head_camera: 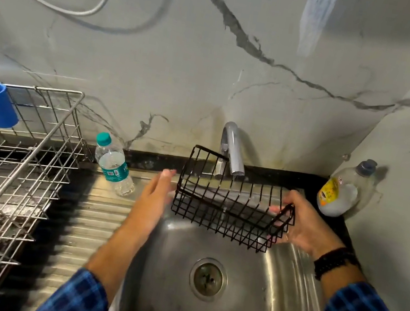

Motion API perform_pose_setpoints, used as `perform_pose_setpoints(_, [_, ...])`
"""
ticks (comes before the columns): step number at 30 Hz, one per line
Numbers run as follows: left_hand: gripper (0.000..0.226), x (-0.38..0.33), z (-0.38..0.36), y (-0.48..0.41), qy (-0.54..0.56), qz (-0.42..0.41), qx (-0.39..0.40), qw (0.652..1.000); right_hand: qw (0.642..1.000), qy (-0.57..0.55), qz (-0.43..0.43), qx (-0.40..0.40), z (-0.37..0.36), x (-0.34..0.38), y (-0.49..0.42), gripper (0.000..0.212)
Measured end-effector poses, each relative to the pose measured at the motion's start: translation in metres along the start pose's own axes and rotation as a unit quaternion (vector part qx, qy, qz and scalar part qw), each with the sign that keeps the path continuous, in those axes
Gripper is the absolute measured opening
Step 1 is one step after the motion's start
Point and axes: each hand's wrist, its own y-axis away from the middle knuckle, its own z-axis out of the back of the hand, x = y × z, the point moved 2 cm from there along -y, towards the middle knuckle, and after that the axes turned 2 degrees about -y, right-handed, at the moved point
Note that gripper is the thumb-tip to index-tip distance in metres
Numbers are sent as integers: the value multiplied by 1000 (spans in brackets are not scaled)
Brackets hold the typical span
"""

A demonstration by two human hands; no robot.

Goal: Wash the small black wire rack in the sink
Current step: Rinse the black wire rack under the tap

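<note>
steel sink [173,272], marble-veined wall [185,70] | right hand [306,226] fingers pinch black wire rack [230,208] | left hand [156,193] fingers straight, blurred, contact unclear

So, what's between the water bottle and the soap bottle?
In the head view: the tap and, under it, the black wire rack, gripped by the right hand; the left hand is beside it.

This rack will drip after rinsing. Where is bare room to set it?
Bare room for the black wire rack: the ribbed drainboard between steel dish rack and sink, nearer than the water bottle; also the basin floor round the drain. Crowded: the right corner by the soap bottle.
</note>
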Motion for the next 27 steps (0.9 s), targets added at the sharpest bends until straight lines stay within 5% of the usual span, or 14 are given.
perform_pose_setpoints(2, [72, -5, -2, -8, 7, 32, 56, 998, 1000, 11, -3, 23, 1, -5, -3, 9])
perform_pose_setpoints(5, [60, -7, -13, -13, 0, 62, 82, 995, 999, -43, 22, -18, 4, -21, -15, 14])
perform_pose_setpoints(9, [43, -16, -33, -18, -105, 9, 24, 994, 994, -66, 26, -78, -3, -50, -28, 19])
perform_pose_setpoints(13, [50, -22, -54, -29, -211, -62, -33, 975, 993, -51, -2, -111, -5, -94, -59, 39])
perform_pose_setpoints(18, [56, -16, -74, -43, -278, -66, -41, 957, 956, 123, 127, -235, -49, -88, -23, 57])
perform_pose_setpoints(22, [51, -20, -89, -41, -314, -79, -8, 946, 928, 252, 199, -188, -77, -79, -9, 94])
perform_pose_setpoints(27, [46, -20, -101, -45, -303, -74, 18, 950, 931, 224, 229, -173, -90, -73, 12, 75])
